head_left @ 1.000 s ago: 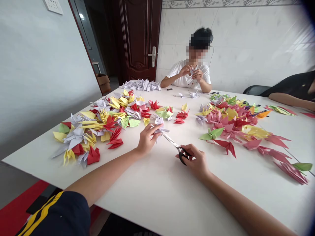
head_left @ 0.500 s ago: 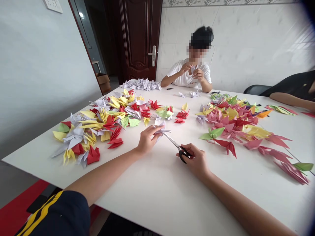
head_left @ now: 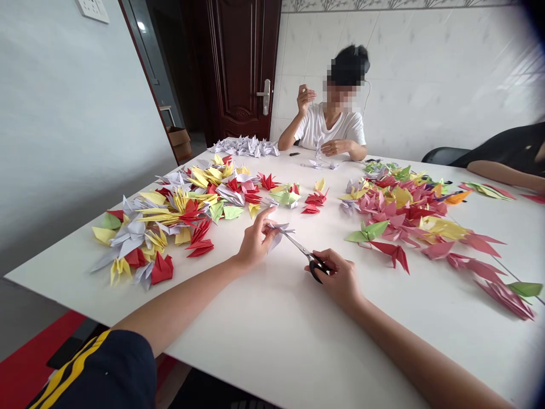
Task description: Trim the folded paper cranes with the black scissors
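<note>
My left hand (head_left: 256, 241) pinches a pale lilac paper crane (head_left: 276, 243) above the middle of the table. In my right hand (head_left: 339, 276) are scissors (head_left: 303, 249) with black handles, my fingers through and around the loops. The scissor tips reach the crane beside my left fingers; whether the blades sit inside a fold or against the paper I cannot tell. Just beyond my left hand lie a green and white crane (head_left: 286, 196) and red cranes (head_left: 315, 197).
A heap of mixed folded paper cranes (head_left: 179, 201) covers the table's left side. Strung cranes (head_left: 400, 204) spread along the right. White cranes (head_left: 247, 146) lie at the far left edge. Across the table (head_left: 255, 341) a person (head_left: 330, 122) handles thread; another person's arm (head_left: 506, 175) rests at right.
The crane in my left hand has turned or shifted slightly, and my left fingers have moved a little. Across the table, the person has raised one hand and lowered the other.
</note>
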Tool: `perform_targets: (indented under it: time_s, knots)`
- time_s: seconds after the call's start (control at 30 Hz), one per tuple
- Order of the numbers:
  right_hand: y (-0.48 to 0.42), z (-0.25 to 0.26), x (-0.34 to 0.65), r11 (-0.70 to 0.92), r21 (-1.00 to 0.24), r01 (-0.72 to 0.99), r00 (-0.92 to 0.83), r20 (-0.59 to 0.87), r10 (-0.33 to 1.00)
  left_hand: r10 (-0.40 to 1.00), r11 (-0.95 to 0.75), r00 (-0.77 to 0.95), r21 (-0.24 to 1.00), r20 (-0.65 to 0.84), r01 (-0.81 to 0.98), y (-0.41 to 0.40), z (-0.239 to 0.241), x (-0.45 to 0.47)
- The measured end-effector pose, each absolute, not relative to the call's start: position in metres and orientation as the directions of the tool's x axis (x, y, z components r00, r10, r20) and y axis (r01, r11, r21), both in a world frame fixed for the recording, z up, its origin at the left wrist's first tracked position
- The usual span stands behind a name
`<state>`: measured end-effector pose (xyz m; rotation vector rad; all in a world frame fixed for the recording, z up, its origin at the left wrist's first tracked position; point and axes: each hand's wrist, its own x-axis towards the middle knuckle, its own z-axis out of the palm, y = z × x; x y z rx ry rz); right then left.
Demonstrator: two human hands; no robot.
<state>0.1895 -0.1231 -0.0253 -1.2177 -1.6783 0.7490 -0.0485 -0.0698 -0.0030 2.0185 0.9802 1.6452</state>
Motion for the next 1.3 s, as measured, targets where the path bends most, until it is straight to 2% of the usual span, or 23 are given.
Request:
perform_targets:
  time_s: [0.7, 1.13, 1.3]
  knots:
    - [-0.1225, -0.0252, 0.1902, 0.299, -0.869, 0.394, -0.094, 0.286, 0.954, 0.738, -0.665, 0.064, 0.706, 0.672, 0.245, -0.0697, -0.0017, -0.0484]
    - [-0.1231, -0.0262, 0.1909, 0.246, -0.902, 0.355, -0.107, 0.222, 0.969, 0.73, -0.668, 0.073, 0.688, 0.679, 0.285, -0.069, -0.0027, -0.0503]
    - [-0.1234, -0.02, 0.1893, 0.166, -0.945, 0.282, -0.113, 0.139, 0.984, 0.72, -0.677, 0.082, 0.671, 0.689, 0.303, -0.0684, -0.003, -0.0509]
